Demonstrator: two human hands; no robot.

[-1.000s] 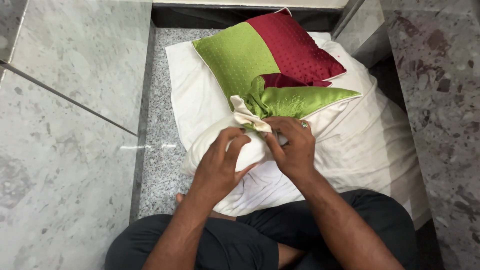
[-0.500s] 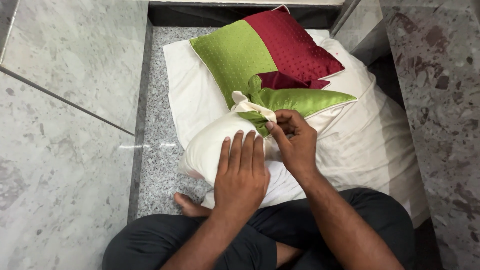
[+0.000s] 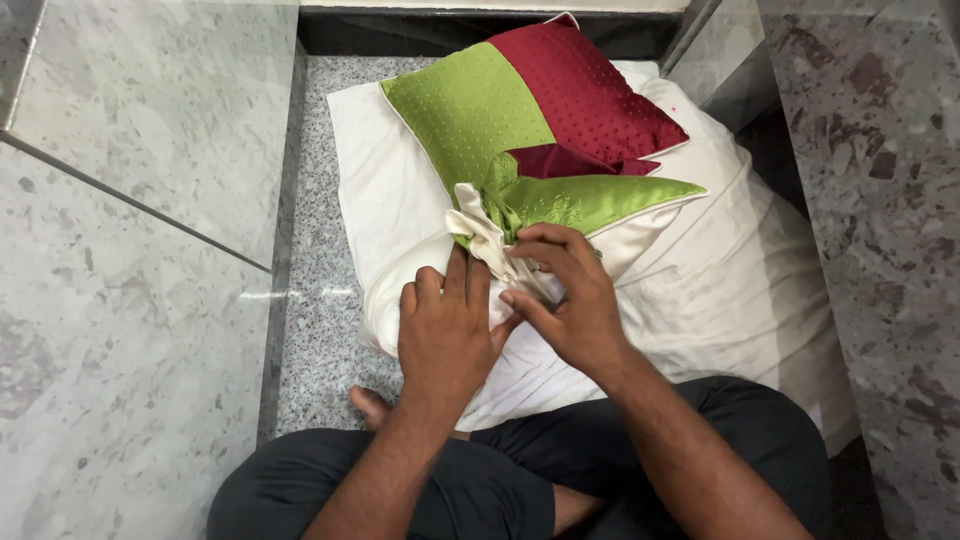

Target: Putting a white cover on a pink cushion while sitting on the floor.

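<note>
Both hands [image 3: 510, 315] rest on a pillow [image 3: 400, 290], cushion [image 3: 530, 110] behind.

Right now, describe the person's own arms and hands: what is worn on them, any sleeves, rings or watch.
Both arms are bare from the elbow down; no sleeve shows in view. The left hand and the right hand wear no gloves, and no ring, watch or bracelet shows. The fingernails are short. The dark trousers cover the crossed legs.

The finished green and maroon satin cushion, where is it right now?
In the head view, the green and maroon satin cushion lies top centre on a white pillow, beyond both hands.
</note>
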